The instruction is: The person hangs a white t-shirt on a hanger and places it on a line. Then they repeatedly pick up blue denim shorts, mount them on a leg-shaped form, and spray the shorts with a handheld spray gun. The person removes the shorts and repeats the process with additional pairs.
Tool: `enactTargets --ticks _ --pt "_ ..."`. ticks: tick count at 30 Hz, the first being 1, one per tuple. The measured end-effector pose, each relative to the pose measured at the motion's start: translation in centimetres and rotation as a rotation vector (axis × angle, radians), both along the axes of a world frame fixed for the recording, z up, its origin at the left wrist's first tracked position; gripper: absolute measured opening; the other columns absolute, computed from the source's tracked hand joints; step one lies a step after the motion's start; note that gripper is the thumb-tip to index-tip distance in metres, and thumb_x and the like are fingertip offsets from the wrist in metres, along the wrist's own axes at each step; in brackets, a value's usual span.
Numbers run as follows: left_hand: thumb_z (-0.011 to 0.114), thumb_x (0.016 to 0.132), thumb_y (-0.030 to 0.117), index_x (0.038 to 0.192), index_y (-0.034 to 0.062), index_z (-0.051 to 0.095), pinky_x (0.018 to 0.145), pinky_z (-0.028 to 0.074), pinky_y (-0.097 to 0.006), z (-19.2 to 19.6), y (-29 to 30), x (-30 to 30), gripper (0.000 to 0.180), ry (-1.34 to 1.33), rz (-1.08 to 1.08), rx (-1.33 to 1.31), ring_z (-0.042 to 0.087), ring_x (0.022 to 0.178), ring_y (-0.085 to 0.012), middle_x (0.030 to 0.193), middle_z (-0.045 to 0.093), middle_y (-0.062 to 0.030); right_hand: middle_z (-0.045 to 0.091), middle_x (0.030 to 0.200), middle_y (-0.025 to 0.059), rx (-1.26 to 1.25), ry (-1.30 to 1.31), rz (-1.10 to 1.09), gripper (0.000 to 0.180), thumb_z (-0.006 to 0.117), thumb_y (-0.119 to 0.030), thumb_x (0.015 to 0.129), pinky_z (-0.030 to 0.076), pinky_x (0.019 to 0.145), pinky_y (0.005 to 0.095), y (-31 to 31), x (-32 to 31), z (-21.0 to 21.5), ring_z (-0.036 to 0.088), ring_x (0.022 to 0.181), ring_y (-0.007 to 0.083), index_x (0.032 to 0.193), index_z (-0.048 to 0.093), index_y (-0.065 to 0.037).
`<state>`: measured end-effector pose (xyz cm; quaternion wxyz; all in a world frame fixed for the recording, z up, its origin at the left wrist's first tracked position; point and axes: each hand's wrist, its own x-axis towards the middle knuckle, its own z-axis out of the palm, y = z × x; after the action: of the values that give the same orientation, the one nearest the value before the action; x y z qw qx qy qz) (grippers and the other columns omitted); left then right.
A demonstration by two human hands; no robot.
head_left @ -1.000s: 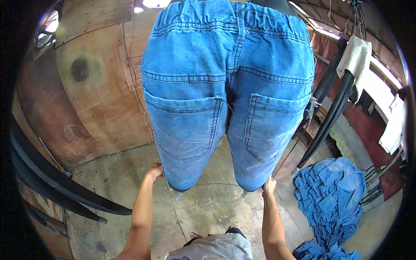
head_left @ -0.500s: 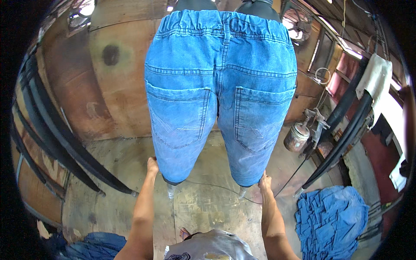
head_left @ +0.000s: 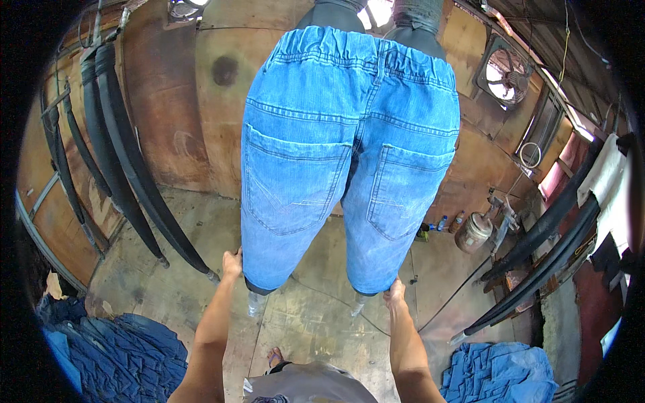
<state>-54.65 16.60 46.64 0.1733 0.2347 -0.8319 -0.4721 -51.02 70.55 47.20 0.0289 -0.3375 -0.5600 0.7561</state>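
Blue denim shorts (head_left: 295,168) with an elastic waist and two back pockets are pulled over a dark two-legged form (head_left: 420,30), back side facing me. Faded, paler areas show on the pockets and thighs. At the left leg's outer hem, my left hand (head_left: 232,262) is closed on the denim edge. My right hand (head_left: 395,293) grips the outer hem of the other leg, its fingers partly hidden behind the cloth. Below both hems, the form's black ends and clear wrapped tips (head_left: 253,305) stick out.
Long black padded tubes (head_left: 127,148) hang on the left, and more tubes (head_left: 537,262) on the right. A spray gun with a metal cup (head_left: 474,232) hangs right of the shorts, near small bottles (head_left: 442,223). Denim piles (head_left: 121,352) (head_left: 500,373) lie on both sides. A fan (head_left: 505,75) sits in the wall.
My view has shifted, bringing more of the left pile and the fan into sight. The shorts and form have turned slightly and lean. Both hands stay at the hems.
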Motion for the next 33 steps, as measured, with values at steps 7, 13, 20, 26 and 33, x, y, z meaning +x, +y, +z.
enactTargets --ticks 7,13,20,26,33 --pt "0.066 0.094 0.042 0.096 -0.0066 0.074 0.077 0.052 -0.048 -1.5 0.3 -0.4 0.049 0.029 0.093 -0.051 0.072 0.083 -0.0394 0.085 0.072 -0.028 0.05 0.058 -0.0031 0.072 0.114 -0.129 0.044 0.063 -0.047 0.099 0.024 0.04 0.0303 -0.5 -0.8 -1.6 0.036 0.043 0.0086 0.076 0.064 -0.01" --pt "0.065 0.095 0.04 0.099 -0.0039 0.074 0.076 0.052 -0.049 -2.5 3.2 -1.6 0.045 0.087 0.033 0.006 0.071 0.082 -0.0407 0.084 0.07 -0.0292 0.055 0.065 -0.0032 0.132 0.248 -0.233 0.034 0.062 -0.033 0.101 0.03 0.045 0.0296 -2.1 -1.1 -3.7 0.043 0.051 0.0083 0.079 0.063 -0.007" --pt "0.065 0.095 0.04 0.101 -0.0032 0.074 0.076 0.052 -0.048 -2.9 6.9 -6.8 0.045 0.035 0.036 0.01 0.071 0.082 -0.0392 0.087 0.069 -0.0309 0.056 0.069 -0.0022 0.174 0.193 -0.236 0.035 0.068 -0.031 0.098 0.043 0.062 0.0294 -0.4 -4.5 -6.3 0.051 0.067 0.0105 0.074 0.056 -0.008" --pt "0.064 0.096 0.037 0.098 -0.0025 0.075 0.074 0.053 -0.044 -2.1 7.8 -9.8 0.041 0.111 0.033 -0.049 0.072 0.077 -0.0357 0.083 0.07 -0.0278 0.059 0.076 -0.0005 0.057 0.198 -0.264 0.025 0.068 -0.028 0.095 0.045 0.062 0.0308 1.0 -7.3 -6.6 0.055 0.067 0.0131 0.085 0.063 -0.006" --pt "0.065 0.096 0.032 0.094 0.0011 0.077 0.07 0.052 -0.041 -2.4 5.5 -8.9 0.033 0.09 -0.047 0.087 0.07 0.069 -0.0287 0.077 0.071 -0.0229 0.053 0.075 -0.0024 0.283 0.072 -0.406 0.029 0.071 -0.036 0.088 0.031 0.052 0.0298 -4.5 -0.8 -11.1 0.047 0.062 0.0116 0.092 0.058 -0.011"
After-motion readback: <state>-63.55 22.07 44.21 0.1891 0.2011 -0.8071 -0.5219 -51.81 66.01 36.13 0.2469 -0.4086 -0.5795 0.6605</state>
